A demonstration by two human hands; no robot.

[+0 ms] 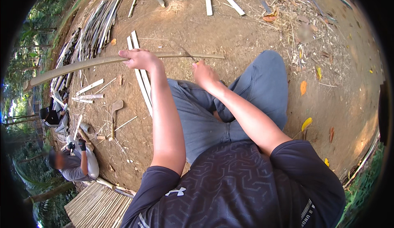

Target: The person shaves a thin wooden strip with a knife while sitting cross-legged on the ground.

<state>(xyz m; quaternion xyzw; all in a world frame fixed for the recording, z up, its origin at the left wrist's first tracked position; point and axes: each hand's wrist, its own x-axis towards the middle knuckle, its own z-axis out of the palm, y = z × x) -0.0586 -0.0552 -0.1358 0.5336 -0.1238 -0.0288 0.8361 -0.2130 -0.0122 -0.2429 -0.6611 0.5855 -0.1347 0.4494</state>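
A: What does the left hand (141,59) have?
B: A long bamboo strip (98,61), gripped closely with the thumb along its upper side. The strip lies crosswise in front of the person, its broader end out to the left.

A: And the right hand (205,75)?
B: Its fingers are curled around the handle of a thin-bladed knife (184,51). The blade crosses the strip near its narrower right end; I can't tell whether it's cutting in.

A: Where's that, relative to the knees?
B: Beyond the lap of the grey trousers (197,117), above bare earth. Two pale slats (144,89) lie on the ground, passing behind the left wrist.

A: Anyone nearby?
B: On the left, a co-worker (78,162) in dark gloves sits holding a pale stick (78,126).
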